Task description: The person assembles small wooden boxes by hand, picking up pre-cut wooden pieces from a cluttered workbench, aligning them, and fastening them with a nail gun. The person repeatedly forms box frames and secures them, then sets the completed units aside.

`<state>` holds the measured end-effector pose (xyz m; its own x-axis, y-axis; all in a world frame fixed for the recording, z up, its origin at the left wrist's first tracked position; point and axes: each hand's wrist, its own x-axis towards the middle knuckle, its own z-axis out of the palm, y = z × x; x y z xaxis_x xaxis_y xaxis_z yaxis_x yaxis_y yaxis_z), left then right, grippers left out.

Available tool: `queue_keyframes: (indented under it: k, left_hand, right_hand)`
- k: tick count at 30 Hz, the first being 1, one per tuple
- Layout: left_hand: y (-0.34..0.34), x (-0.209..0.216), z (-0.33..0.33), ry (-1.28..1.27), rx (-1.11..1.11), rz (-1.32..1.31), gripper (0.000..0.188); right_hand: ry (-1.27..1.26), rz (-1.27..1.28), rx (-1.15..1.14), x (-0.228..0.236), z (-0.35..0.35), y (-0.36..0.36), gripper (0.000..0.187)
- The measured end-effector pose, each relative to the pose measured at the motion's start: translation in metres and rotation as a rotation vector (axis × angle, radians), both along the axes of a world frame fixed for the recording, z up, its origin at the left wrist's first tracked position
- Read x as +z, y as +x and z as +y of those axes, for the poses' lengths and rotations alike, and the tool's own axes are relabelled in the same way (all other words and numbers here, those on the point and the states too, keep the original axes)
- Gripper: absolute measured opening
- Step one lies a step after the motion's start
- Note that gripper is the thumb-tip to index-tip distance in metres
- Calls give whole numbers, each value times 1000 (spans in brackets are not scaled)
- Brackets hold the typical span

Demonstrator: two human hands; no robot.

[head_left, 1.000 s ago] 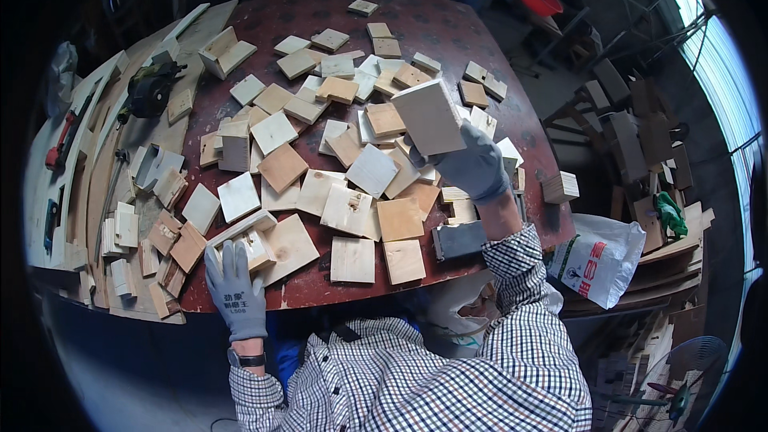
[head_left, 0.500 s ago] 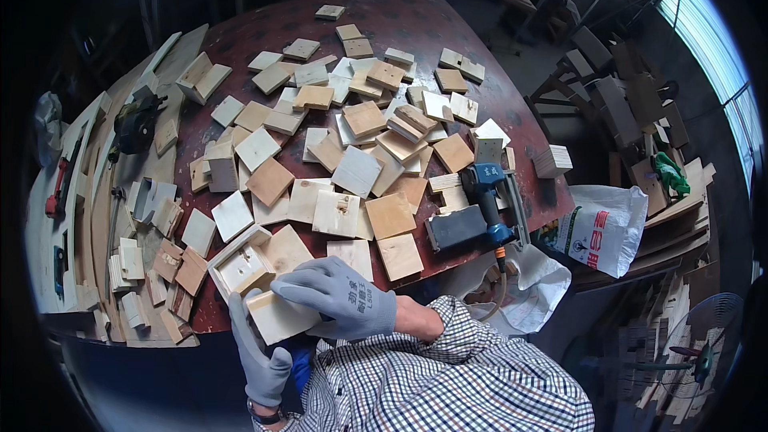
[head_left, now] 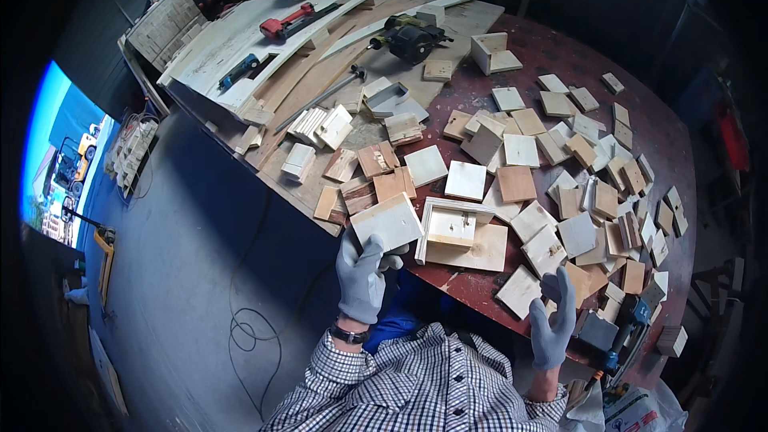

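My left hand (head_left: 362,282), in a grey glove, grips a pale square wood block (head_left: 387,225) at the table's near edge. Just to the right of that block lies a small wooden frame (head_left: 450,230), with a flat wood board (head_left: 484,250) against it. My right hand (head_left: 554,325), gloved too, is raised at the near edge with its fingers apart and nothing in them. The wood piece nearest to it is a square one (head_left: 520,291). Close by on its right is a blue nail gun (head_left: 632,316) with a dark base.
Many loose wood squares (head_left: 518,184) cover the dark red table (head_left: 552,48). Farther left lie a hammer (head_left: 324,96), a black and yellow power tool (head_left: 410,38) and a red tool (head_left: 286,22) on boards. A cable (head_left: 254,336) coils on the floor.
The view has swung left. My right hand has let go of the block and moved away to the right. The left hand now holds the block alone, apart from the frame.
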<state>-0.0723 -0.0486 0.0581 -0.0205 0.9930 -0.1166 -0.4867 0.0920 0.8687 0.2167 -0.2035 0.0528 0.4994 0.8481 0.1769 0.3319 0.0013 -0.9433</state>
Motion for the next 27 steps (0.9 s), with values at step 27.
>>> queue_keyframes:
  k: [27]
  left_hand:
    - [-243,-157,256,-561,458,310,50]
  right_hand:
    - [-132,301,-106,-20,-45,13,48]
